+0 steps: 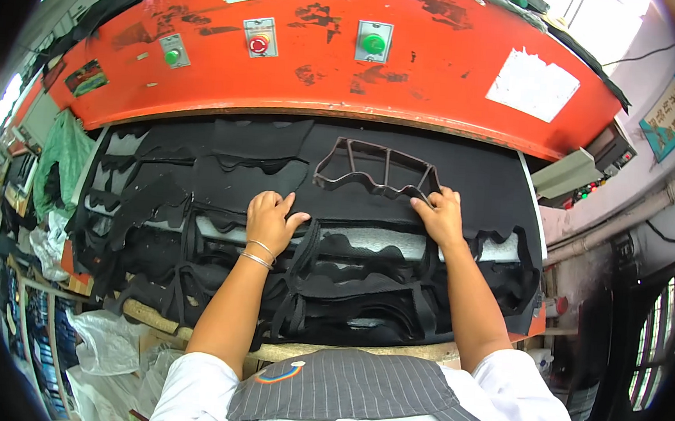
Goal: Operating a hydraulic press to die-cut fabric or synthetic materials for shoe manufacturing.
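Observation:
A dark metal cutting die [387, 169] with a wavy near edge and several cross struts lies on a black fabric sheet [490, 174]. My right hand [441, 216] grips the die's right end between thumb and fingers. To the left, apart from the die, my left hand [272, 220] rests on the black fabric, thumb and fingers spread and nothing held. Cut-out gaps and leftover strips of fabric [364, 283] fill the near part of the table, with a grey layer [378, 243] showing through.
Above the table's far side stands an orange-red press beam [315, 84] with a red button [258, 45] and green buttons [374, 44]. Loose cut pieces [250, 177] lie at the far left. Plastic bags [113, 343] hang at the near left; a pipe [610, 226] runs along the right wall.

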{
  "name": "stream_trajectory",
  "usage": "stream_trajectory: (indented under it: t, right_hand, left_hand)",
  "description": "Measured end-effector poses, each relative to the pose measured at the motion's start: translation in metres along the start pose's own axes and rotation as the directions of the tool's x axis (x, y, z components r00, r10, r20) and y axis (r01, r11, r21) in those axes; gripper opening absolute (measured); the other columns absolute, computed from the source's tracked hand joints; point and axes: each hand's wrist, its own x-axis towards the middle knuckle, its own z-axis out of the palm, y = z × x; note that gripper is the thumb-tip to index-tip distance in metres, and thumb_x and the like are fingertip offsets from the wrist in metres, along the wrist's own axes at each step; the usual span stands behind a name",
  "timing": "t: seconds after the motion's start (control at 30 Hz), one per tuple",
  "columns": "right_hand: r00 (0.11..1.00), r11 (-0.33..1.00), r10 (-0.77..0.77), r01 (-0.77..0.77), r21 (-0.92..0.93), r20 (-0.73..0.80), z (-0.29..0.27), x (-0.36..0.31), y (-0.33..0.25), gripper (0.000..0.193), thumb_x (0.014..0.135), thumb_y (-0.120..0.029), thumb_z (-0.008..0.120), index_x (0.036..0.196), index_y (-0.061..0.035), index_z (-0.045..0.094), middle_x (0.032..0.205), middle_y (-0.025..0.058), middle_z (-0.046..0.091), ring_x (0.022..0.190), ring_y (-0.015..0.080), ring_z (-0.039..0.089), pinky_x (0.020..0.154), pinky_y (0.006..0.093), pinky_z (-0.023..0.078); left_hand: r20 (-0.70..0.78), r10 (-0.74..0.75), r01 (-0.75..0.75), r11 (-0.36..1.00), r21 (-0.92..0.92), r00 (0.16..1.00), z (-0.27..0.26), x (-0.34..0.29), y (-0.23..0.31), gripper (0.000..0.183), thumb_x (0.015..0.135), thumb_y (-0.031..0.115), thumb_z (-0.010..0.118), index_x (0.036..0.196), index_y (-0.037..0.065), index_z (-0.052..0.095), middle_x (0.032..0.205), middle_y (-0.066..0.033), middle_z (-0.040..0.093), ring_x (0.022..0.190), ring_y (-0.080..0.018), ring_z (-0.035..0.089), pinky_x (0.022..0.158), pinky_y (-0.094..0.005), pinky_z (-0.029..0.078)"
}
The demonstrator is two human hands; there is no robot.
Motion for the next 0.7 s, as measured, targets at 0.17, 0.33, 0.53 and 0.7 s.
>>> stream_trajectory:
  t: [0.17, 0.33, 0.53, 0.7]
  right_hand:
    - [0.994, 0.994, -0.105, 0.105, 0.006, -0.005, 0.022, -0.004, -0.025, 0.031, 0.072, -0.029, 0.076, 0.07, -0.0004, 0.066, 0.117, 0.028, 0.056, 0.107, 0.0395, 0.049, 0.09, 0.0444, 0.044]
    - [0.981, 0.993, -0.097, 0.106, -0.046, 0.17, 0.001, 0.0, -0.025, 0.066, 0.068, -0.032, 0.08, 0.122, -0.0046, 0.054, 0.118, 0.0176, 0.058, 0.114, 0.0331, 0.049, 0.098, 0.0412, 0.038]
    - [0.94, 0.993, 0.043, -0.003, -0.116, 0.34, -0.014, 0.0, -0.001, 0.09, 0.063, -0.04, 0.083, 0.138, -0.0084, 0.045, 0.143, 0.0175, 0.042, 0.13, 0.0365, 0.035, 0.109, 0.0459, 0.023]
    - [0.941, 0.995, 0.075, -0.047, -0.092, 0.33, -0.008, 0.005, 0.001, 0.09, 0.059, -0.041, 0.084, 0.136, -0.0119, 0.049, 0.144, 0.0141, 0.043, 0.127, 0.0407, 0.034, 0.108, 0.0463, 0.029]
  left_hand:
    - [0.017, -0.073, 0.073, 0.997, -0.002, 0.997, 0.001, 0.001, 0.003, 0.045, 0.073, 0.039, 0.074, 0.104, 0.006, 0.07, 0.09, -0.0072, 0.053, 0.094, -0.0273, 0.05, 0.087, -0.0396, 0.039]
    - [-0.049, -0.103, 0.101, 0.994, -0.04, 0.994, 0.007, 0.002, 0.002, 0.036, 0.072, 0.036, 0.075, 0.095, 0.009, 0.073, 0.085, -0.0046, 0.054, 0.095, -0.0265, 0.051, 0.087, -0.0397, 0.039]
    - [-0.137, -0.131, 0.125, 0.991, -0.055, 0.982, 0.012, 0.005, -0.001, 0.032, 0.069, 0.035, 0.077, 0.089, 0.01, 0.075, 0.082, -0.0029, 0.055, 0.1, -0.0258, 0.053, 0.088, -0.0405, 0.039]
    - [-0.157, -0.128, 0.114, 0.989, -0.097, 0.979, 0.014, 0.01, -0.007, 0.03, 0.067, 0.033, 0.078, 0.086, 0.011, 0.075, 0.08, -0.0018, 0.054, 0.098, -0.0263, 0.054, 0.088, -0.0414, 0.039]
